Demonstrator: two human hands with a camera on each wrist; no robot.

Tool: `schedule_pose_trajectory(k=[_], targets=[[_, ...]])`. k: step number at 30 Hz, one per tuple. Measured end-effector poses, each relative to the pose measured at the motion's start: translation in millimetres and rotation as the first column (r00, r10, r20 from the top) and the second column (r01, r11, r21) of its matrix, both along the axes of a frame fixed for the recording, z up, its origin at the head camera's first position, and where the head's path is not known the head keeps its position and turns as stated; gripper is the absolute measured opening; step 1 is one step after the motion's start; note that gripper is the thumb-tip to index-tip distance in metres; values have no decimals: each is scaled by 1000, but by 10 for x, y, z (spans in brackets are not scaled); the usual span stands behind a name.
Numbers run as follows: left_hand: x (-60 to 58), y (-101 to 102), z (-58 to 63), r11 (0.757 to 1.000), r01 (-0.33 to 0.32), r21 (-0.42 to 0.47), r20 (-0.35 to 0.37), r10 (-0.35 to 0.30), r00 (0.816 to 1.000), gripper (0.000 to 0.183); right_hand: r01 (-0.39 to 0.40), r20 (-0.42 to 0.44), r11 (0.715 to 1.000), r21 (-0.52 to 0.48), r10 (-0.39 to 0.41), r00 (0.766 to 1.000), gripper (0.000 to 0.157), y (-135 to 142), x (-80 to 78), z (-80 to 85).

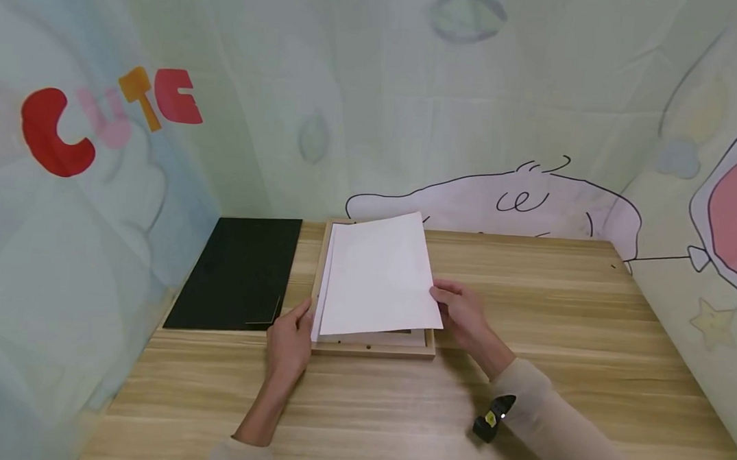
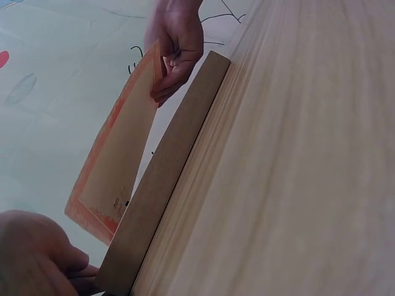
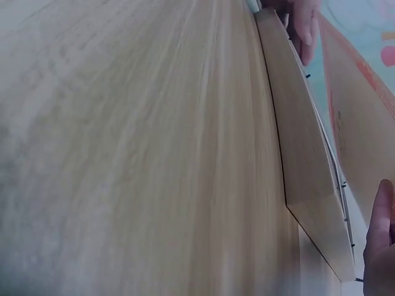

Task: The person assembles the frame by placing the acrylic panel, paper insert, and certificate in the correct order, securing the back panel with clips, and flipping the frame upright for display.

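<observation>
A wooden picture frame (image 1: 394,352) lies back side up on the table, with small dark tabs along its inner edge. Above it, tilted, is a sheet of paper (image 1: 375,275), white on top. Its underside (image 2: 120,154) is beige with an orange-red border. My right hand (image 1: 461,314) pinches the sheet's right edge between thumb and fingers, holding that side raised. At the frame's near left corner, my left hand (image 1: 289,342) grips the frame's side; part of its fingers is hidden. White material shows inside the frame beneath the sheet, mostly covered.
A black backing board (image 1: 237,272) lies flat to the left of the frame, with a thin stand outline near its lower corner. The wood-grain table (image 1: 538,299) extends to the right and front. Printed cloth walls (image 1: 256,115) stand at the back and sides.
</observation>
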State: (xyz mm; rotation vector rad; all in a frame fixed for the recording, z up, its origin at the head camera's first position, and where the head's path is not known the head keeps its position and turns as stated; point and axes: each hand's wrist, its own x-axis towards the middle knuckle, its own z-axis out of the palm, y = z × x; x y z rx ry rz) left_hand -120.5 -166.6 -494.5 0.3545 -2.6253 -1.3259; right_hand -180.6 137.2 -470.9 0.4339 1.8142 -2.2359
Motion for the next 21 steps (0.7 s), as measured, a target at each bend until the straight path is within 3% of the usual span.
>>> schedule_pose_trajectory(k=[8,21], targets=[[-1,-11,-1,1000,-4,4,9,4,1000,38,22,-26,1000,-4,-22,999,38,-104,-12,-36],[-13,-3,-5,999,8,48,25,-9,1000,43,35,-28,996,82,-33,999,34,-196,-26,-53]])
